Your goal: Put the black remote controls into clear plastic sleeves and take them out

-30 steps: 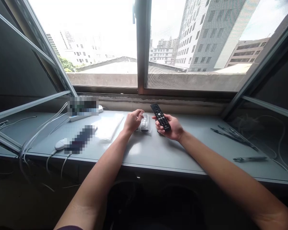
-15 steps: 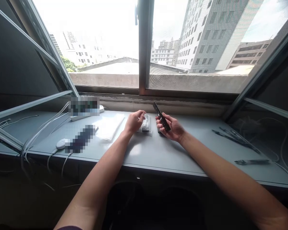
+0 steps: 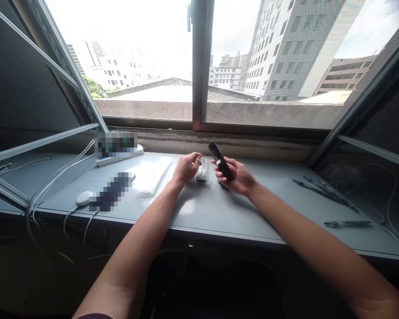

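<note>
My right hand (image 3: 238,176) is closed around a slim black remote control (image 3: 221,163), which leans up and to the left above the table. A pale mark shows on the remote near my fingers. Something dark below this hand is mostly hidden. My left hand (image 3: 186,167) hovers to the left, fingers loosely bent and apart, with nothing seen in them. Just beside it, a clear plastic bag (image 3: 202,179) with small light and dark items inside lies on the table, partly covered by that hand.
On the grey table (image 3: 199,212), a white sheet-like packet (image 3: 154,175), a white power strip (image 3: 119,158), a round white charger (image 3: 83,199) and cables are at left. Several dark pen-like tools (image 3: 326,195) and another tool (image 3: 347,224) lie right. Metal frames slant on both sides.
My right hand has turned the remote control, so a broader face of it now shows and its top has shifted slightly left. My left hand has barely moved.
</note>
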`<state>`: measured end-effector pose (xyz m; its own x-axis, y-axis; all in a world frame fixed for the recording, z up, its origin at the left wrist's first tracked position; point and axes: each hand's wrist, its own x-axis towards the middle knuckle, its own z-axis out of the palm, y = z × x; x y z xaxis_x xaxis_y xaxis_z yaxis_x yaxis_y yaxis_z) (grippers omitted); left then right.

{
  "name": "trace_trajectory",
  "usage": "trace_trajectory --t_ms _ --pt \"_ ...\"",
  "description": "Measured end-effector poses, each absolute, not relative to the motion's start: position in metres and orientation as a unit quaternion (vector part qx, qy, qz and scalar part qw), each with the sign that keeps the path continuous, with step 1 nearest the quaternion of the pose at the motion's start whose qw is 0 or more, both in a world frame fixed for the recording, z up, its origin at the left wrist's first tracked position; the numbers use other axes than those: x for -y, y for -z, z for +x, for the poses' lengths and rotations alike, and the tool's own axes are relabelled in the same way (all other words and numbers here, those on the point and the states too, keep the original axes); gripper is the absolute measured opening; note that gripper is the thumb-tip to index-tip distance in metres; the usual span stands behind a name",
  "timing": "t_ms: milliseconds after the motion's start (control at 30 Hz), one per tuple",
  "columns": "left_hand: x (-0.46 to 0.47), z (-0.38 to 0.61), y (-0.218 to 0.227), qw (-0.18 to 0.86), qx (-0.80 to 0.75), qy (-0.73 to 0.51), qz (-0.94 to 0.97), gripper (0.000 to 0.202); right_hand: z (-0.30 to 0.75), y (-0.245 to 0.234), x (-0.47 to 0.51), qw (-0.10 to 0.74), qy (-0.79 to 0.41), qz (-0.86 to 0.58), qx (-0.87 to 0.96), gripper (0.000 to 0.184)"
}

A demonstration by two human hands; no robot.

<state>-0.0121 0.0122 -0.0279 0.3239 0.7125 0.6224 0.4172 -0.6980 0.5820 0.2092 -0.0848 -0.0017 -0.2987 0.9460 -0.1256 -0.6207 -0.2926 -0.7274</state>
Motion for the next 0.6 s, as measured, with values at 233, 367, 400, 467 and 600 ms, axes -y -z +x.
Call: trace_trajectory --t_ms 233,367,400,467,600 --pt "-0.01 -0.012 0.026 0.15 -0.351 -0.459 0.802 0.029 0.203 0.007 0.086 0.526 -0.709 -0.312 0.352 0.024" --pt "-0.011 -0.013 0.026 0.133 -0.345 -0.463 0.806 0.027 0.202 0.011 0.087 0.52 -0.672 -0.295 0.437 0.026" --pt "-0.011 -0.013 0.026 0.129 -0.345 -0.465 0.805 0.027 0.203 0.012 0.087 0.516 -0.664 -0.291 0.457 0.029" --pt "-0.011 -0.013 0.026 0.12 -0.347 -0.467 0.805 0.027 0.204 0.014 0.087 0.509 -0.647 -0.285 0.491 0.035" --pt "-0.011 -0.014 0.026 0.114 -0.35 -0.467 0.804 0.026 0.204 0.019 0.084 0.518 -0.617 -0.273 0.527 0.048"
